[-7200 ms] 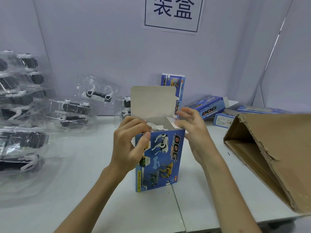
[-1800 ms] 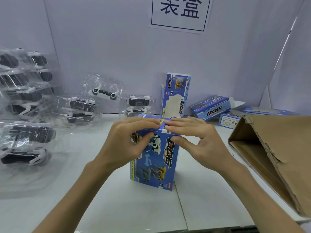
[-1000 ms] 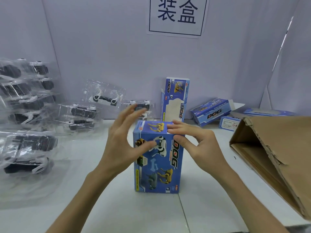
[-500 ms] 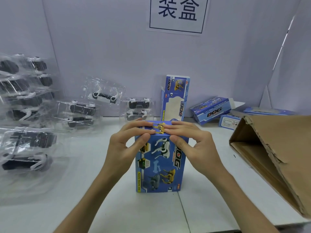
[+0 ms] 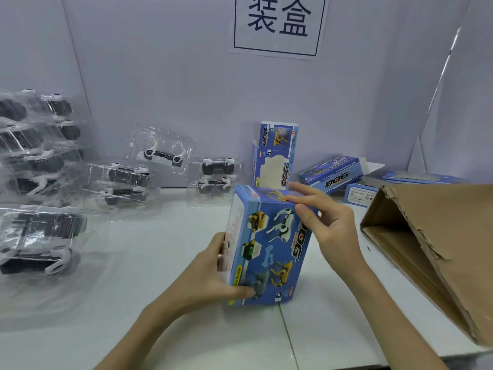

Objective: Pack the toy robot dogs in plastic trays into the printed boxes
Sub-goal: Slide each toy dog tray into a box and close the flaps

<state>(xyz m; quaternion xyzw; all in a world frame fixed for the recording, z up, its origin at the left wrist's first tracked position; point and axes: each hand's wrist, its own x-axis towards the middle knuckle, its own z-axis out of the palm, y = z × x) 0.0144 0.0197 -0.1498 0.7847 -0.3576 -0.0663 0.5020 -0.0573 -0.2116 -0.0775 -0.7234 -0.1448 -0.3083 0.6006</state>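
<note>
While the left hand clamps the blue printed cardboard box low and the right hand pinches its top corner, a squeeze might pop the lid tbh.

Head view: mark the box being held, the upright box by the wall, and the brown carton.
held box (image 5: 269, 252), head view, middle of its printed front.
upright box (image 5: 276, 156), head view, its front panel.
brown carton (image 5: 440, 217), head view, its upper outer wall.

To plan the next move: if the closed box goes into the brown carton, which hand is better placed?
Probably the right hand: it grips the box at its top, on the carton side; the left hand holds the far edge.
</note>
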